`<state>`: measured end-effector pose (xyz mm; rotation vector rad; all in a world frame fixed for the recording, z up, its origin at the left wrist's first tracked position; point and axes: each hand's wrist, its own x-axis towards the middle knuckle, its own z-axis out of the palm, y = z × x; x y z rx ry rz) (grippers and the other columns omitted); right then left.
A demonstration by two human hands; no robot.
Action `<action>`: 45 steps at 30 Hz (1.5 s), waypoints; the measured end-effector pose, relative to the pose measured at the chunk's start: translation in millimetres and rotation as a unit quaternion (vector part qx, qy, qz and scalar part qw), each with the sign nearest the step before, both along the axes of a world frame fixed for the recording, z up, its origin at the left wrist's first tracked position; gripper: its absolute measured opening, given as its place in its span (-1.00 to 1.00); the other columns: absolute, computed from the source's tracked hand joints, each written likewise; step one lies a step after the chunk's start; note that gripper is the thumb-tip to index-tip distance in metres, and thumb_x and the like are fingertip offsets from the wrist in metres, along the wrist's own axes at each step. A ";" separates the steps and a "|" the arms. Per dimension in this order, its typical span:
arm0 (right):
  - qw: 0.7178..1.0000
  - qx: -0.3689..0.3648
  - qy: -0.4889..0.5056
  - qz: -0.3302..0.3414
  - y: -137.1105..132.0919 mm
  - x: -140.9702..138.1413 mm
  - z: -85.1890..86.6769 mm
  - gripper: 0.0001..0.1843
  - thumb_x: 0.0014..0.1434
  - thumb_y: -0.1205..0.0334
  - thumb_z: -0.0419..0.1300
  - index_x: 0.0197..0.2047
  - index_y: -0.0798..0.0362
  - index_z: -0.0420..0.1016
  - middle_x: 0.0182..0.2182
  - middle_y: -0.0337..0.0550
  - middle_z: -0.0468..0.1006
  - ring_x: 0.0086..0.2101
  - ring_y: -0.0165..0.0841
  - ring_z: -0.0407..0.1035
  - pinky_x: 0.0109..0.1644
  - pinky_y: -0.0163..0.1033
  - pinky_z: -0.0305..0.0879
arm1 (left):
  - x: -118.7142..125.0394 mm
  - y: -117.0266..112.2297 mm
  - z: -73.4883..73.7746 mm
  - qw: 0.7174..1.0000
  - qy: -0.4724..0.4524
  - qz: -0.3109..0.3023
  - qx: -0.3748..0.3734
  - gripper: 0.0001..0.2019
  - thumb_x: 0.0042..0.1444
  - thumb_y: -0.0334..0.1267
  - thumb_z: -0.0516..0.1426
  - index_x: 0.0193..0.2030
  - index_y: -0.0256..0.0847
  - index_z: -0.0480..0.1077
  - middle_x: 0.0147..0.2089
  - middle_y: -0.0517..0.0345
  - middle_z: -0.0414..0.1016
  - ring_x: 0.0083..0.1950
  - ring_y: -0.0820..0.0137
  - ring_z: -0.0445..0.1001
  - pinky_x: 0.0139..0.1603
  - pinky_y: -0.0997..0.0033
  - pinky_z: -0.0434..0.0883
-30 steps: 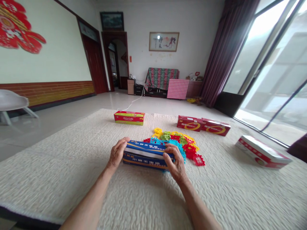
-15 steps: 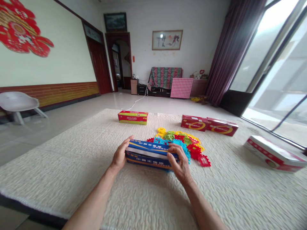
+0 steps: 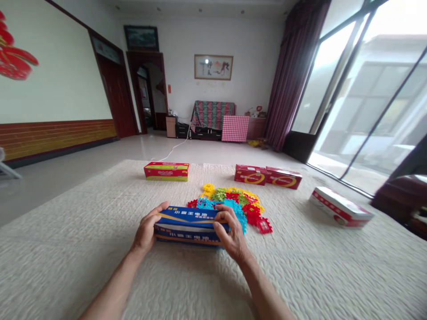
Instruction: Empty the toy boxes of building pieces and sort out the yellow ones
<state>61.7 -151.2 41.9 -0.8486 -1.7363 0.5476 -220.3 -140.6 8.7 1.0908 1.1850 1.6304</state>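
Gripping a blue battery box (image 3: pixel 188 226) between left hand (image 3: pixel 146 230) and right hand (image 3: pixel 231 234), fingers (image 3: pixel 222 215) closed on it, beside heaped plastic pieces (image 3: pixel 230 204).

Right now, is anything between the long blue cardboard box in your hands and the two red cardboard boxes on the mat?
Yes. A heap of colourful interlocking plastic pieces lies on the white quilted mat, past the blue box, in line with the two red cardboard boxes.
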 end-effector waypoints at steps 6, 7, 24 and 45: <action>0.987 -0.070 -0.124 0.071 -1.9 19.6 12.5 -0.71 0.05 0.30 0.21 -0.11 -0.02 0.34 0.29 -0.03 0.14 0.26 -0.15 0.08 0.28 0.01 0.08 | -6.9 9.0 -9.1 0.997 0.077 0.018 -0.001 -0.53 0.01 -0.03 0.11 -0.02 -0.26 0.52 0.10 -0.01 0.54 0.16 0.09 0.44 0.17 0.19 0.37; 0.985 -0.071 -0.142 0.074 -2.4 22.1 13.7 -0.65 0.01 0.35 0.20 -0.09 -0.03 0.33 0.30 -0.03 0.12 0.27 -0.15 0.05 0.29 0.02 0.08 | -7.3 9.6 -9.8 0.996 0.088 0.020 0.003 -0.54 0.02 -0.02 0.10 -0.03 -0.25 0.52 0.09 -0.01 0.54 0.16 0.11 0.44 0.17 0.21 0.37; 0.918 0.020 -0.397 0.001 54.8 -10.1 98.1 -0.58 -0.05 0.29 0.23 -0.06 0.04 0.36 -0.06 -0.02 0.46 -0.09 -0.22 0.33 0.04 -0.04 0.21 | 15.3 65.0 61.6 0.973 0.136 0.179 0.054 -0.71 -0.02 -0.15 0.03 -0.34 -0.18 0.55 -0.27 0.13 0.61 -0.14 0.20 0.51 -0.16 0.36 0.38; 0.842 0.046 -0.509 -0.171 300.0 -12.0 50.9 -0.45 0.09 0.37 0.11 0.18 0.02 0.24 0.15 0.06 0.31 0.14 -0.09 0.15 0.12 0.05 0.07 | -10.0 162.2 6.4 0.940 0.137 0.312 0.027 -0.64 -0.01 -0.21 0.00 -0.17 -0.25 0.53 -0.56 0.23 0.39 -0.52 0.38 0.36 -0.41 0.40 0.32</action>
